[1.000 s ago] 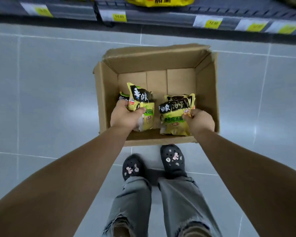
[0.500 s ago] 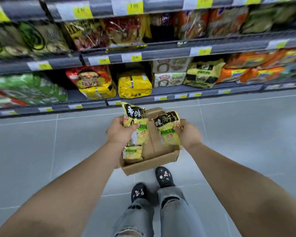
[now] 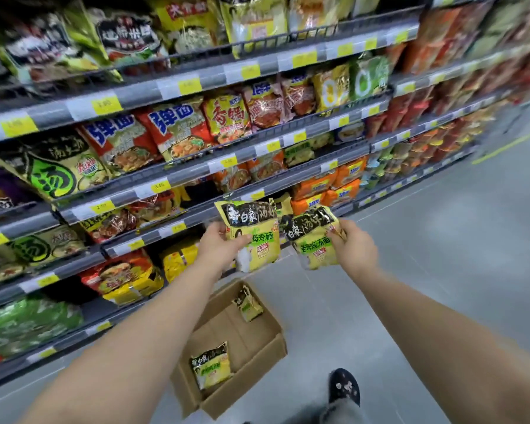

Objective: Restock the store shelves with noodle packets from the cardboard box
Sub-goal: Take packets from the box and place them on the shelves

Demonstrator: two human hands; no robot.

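- So, mid-restock: the left hand (image 3: pixel 219 244) is pinching one yellow noodle packet (image 3: pixel 253 235) by its side, and the right hand (image 3: pixel 354 247) is gripping a second packet (image 3: pixel 311 240), both held up in front of the shelves (image 3: pixel 196 175).
- Neither one is on a shelf yet, so this pair is still to place.
- Down on the floor, the cardboard box (image 3: pixel 257 359) has only two packets left that I can see, one near the front (image 3: pixel 210 364) and one at the back (image 3: pixel 248 304).
- Looks nearly done; maybe one more trip after this.
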